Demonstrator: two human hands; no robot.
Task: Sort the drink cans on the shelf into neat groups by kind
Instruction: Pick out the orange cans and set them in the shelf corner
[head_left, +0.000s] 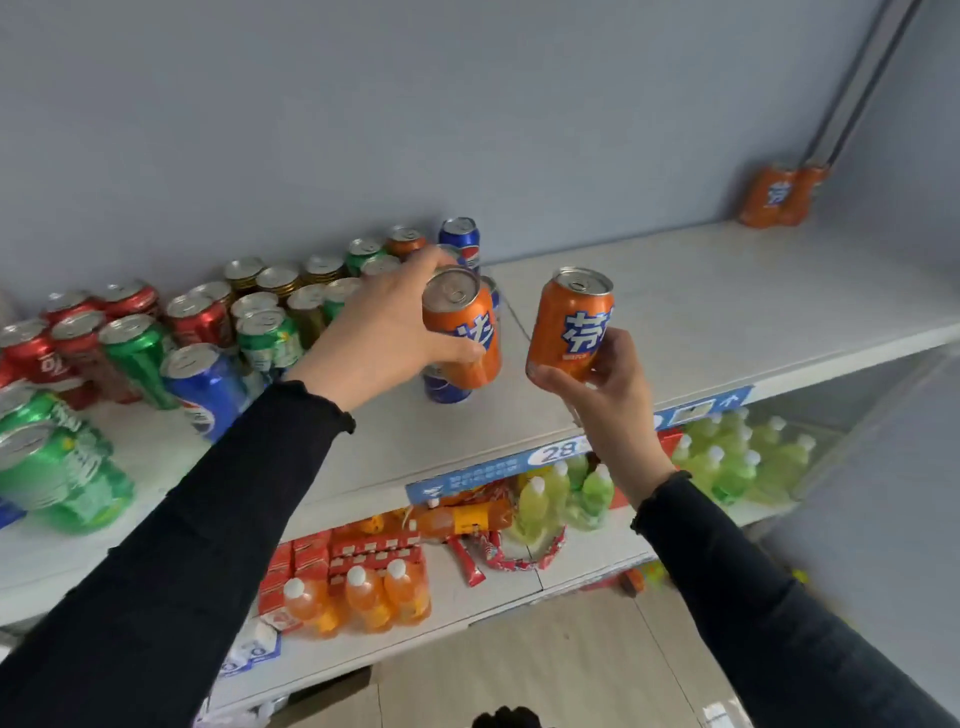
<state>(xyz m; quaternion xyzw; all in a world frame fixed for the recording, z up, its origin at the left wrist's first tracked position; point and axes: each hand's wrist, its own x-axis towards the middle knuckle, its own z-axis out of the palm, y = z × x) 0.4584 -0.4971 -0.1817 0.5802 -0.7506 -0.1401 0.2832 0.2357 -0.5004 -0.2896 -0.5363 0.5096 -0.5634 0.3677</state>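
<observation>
sleeves (218, 499): long, black | cuffs: gathered, frilled edge | hands (379, 332): bare

Soft even light, warped edges

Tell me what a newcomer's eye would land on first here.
First, the two orange cans held up in mid-frame above the shelf: one in the left hand, one in the right hand. Next, the jumbled red, green, gold and blue cans crowding the shelf's left end, and two more orange cans standing apart at the far right corner.
</observation>
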